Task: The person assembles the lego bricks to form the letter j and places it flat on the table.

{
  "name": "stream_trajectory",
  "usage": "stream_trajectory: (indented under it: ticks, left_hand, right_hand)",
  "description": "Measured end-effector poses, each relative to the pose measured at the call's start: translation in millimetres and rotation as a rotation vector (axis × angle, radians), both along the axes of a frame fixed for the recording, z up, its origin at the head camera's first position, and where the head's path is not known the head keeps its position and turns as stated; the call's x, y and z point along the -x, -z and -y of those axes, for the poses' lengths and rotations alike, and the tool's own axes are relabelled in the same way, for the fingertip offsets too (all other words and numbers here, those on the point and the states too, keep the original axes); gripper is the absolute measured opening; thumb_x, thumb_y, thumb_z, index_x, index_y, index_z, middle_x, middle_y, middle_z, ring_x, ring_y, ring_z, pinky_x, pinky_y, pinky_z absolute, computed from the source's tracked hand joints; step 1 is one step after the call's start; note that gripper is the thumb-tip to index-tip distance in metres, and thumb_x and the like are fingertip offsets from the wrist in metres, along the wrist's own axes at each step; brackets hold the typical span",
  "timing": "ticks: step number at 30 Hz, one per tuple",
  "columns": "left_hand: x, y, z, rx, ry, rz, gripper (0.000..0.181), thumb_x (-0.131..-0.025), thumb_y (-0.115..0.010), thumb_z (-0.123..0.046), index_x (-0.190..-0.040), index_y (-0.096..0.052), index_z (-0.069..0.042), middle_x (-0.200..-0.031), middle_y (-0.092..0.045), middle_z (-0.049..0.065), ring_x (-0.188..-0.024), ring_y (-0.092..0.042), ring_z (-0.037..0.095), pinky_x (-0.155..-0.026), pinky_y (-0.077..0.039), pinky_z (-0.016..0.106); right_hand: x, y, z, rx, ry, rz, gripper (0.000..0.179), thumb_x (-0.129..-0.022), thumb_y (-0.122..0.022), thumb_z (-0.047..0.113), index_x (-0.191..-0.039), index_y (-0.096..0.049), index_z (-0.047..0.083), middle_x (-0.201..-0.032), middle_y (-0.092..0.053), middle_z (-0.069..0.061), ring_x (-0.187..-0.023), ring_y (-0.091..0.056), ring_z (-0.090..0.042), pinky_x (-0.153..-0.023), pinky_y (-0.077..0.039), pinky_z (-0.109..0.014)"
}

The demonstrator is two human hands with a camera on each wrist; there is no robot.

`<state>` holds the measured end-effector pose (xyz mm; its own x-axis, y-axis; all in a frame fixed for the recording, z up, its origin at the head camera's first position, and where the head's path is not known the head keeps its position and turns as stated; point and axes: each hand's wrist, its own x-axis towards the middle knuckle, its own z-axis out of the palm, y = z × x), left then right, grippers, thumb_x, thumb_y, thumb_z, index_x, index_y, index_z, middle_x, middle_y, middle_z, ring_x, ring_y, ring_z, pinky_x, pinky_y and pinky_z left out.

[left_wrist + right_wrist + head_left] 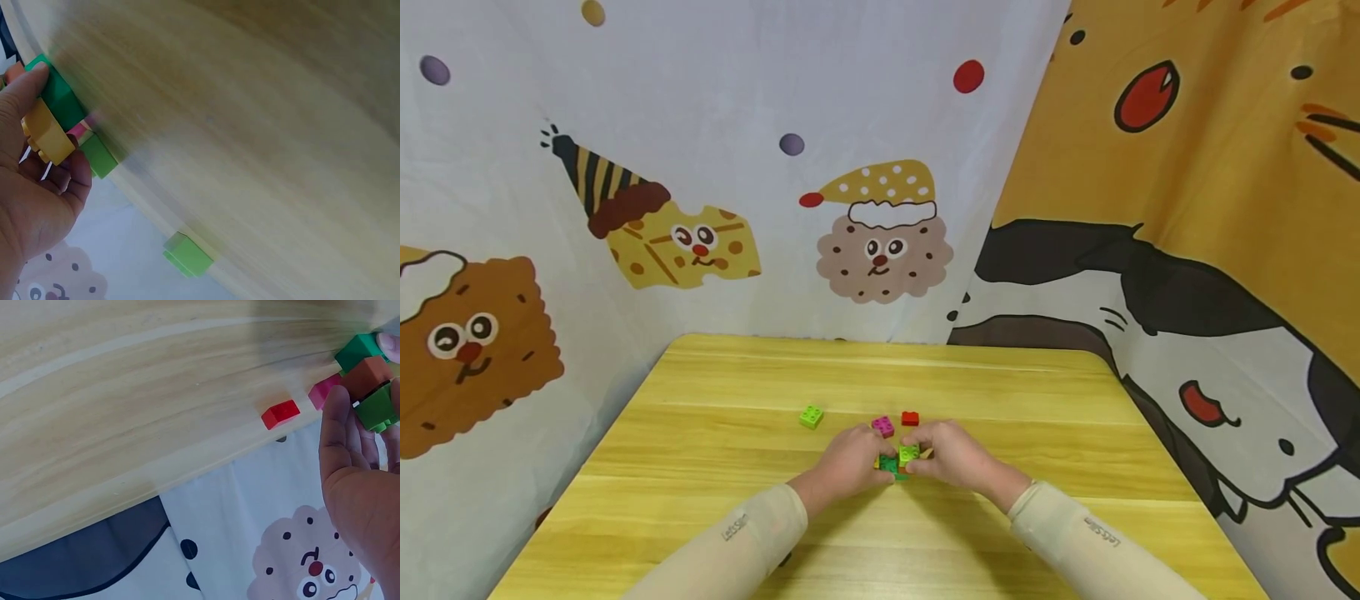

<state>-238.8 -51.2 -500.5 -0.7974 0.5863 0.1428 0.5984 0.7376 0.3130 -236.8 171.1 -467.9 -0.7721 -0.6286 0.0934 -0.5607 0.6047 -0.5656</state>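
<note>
Above the table, both hands hold a small cluster of studded toy building bricks. My left hand grips a dark green brick and a yellow brick, thumb on the green one and fingertips at the yellow one's end. From the other side my right hand pinches a light green brick between thumb and fingers. That brick sits against an orange-brown brick, which adjoins the dark green brick in the right wrist view. Fingers cover part of the cluster.
Beyond the hands lie a magenta brick and a red brick. Another light green brick is farther left on the wooden table. Printed cartoon curtains hang behind and beside the table.
</note>
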Motion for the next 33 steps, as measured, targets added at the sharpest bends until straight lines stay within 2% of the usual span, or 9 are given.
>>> stream_trajectory:
  ticks: [4, 7, 9, 15, 21, 26, 33]
  left_hand:
    - [0.3, -0.1, 0.0, -0.01, -0.005, 0.017, 0.026, -0.086, -0.091, -0.031, -0.108, -0.085, -0.017, -0.105, -0.083, -0.008, -0.091, -0.063, 0.007, -0.082, -0.055, 0.026]
    - [-0.2, -0.6, 0.3, -0.02, -0.011, 0.028, 0.027, -0.086, -0.092, -0.03, -0.108, -0.085, -0.017, -0.105, -0.083, -0.007, -0.091, -0.064, 0.008, -0.082, -0.055, 0.026]
    - [-0.5, -0.6, 0.5, -0.023, -0.015, 0.032, 0.027, -0.086, -0.092, -0.031, -0.108, -0.085, -0.016, -0.106, -0.083, -0.007, -0.092, -0.064, 0.008, -0.083, -0.056, 0.026]
    - [-0.9, -2.2, 1.8, -0.029, -0.02, 0.038, 0.027, -0.085, -0.092, -0.031, -0.108, -0.085, -0.017, -0.104, -0.082, -0.007, -0.093, -0.064, 0.008, -0.083, -0.055, 0.026]
    - [-1.0, -1.6, 3.0, -0.03, -0.018, 0.049, 0.028, -0.086, -0.092, -0.032, -0.108, -0.085, -0.017, -0.103, -0.082, -0.007, -0.09, -0.062, 0.007, -0.079, -0.053, 0.024]
    - [-0.4, -1.2, 2.8, -0.029, -0.014, 0.052, 0.028, -0.087, -0.091, -0.032, -0.109, -0.085, -0.017, -0.104, -0.082, -0.007, -0.09, -0.061, 0.007, -0.078, -0.052, 0.023]
    - [0.2, -1.7, 2.0, -0.028, -0.009, 0.053, 0.029, -0.087, -0.091, -0.032, -0.11, -0.085, -0.016, -0.106, -0.082, -0.007, -0.091, -0.062, 0.007, -0.079, -0.053, 0.024]
  right_hand:
    - [-1.1, 1.9, -1, 0.042, 0.007, 0.064, 0.031, -0.093, -0.083, 0.007, -0.123, -0.078, 0.005, -0.121, -0.08, -0.011, -0.094, -0.078, -0.016, -0.073, -0.06, -0.016]
    - [-2.2, 5.0, -2, 0.105, 0.031, 0.14, 0.035, -0.092, -0.082, 0.004, -0.126, -0.075, 0.0, -0.128, -0.076, -0.018, -0.102, -0.08, -0.03, -0.078, -0.063, -0.021]
    - [-2.7, 7.7, -3, 0.148, 0.05, 0.18, 0.038, -0.092, -0.082, 0.003, -0.128, -0.074, -0.002, -0.131, -0.075, -0.021, -0.106, -0.079, -0.035, -0.081, -0.065, -0.025]
    - [-4.7, 16.2, -4, 0.254, 0.113, 0.283, 0.04, -0.093, -0.082, 0.008, -0.132, -0.073, -0.001, -0.14, -0.07, -0.023, -0.097, -0.08, -0.029, -0.077, -0.066, -0.029]
    - [-6.7, 22.8, -5, 0.346, 0.154, 0.376, 0.032, -0.103, -0.073, 0.022, -0.128, -0.076, 0.003, -0.145, -0.067, -0.022, -0.091, -0.08, -0.031, -0.075, -0.067, -0.038]
    - [-6.1, 23.8, -4, 0.374, 0.21, 0.423, 0.031, -0.104, -0.072, 0.028, -0.124, -0.078, 0.006, -0.14, -0.071, -0.019, -0.088, -0.077, -0.03, -0.075, -0.067, -0.039]
    - [-7.1, 21.5, -2, 0.418, 0.262, 0.465, 0.031, -0.102, -0.074, 0.024, -0.125, -0.077, 0.002, -0.133, -0.073, -0.021, -0.087, -0.076, -0.03, -0.077, -0.067, -0.042]
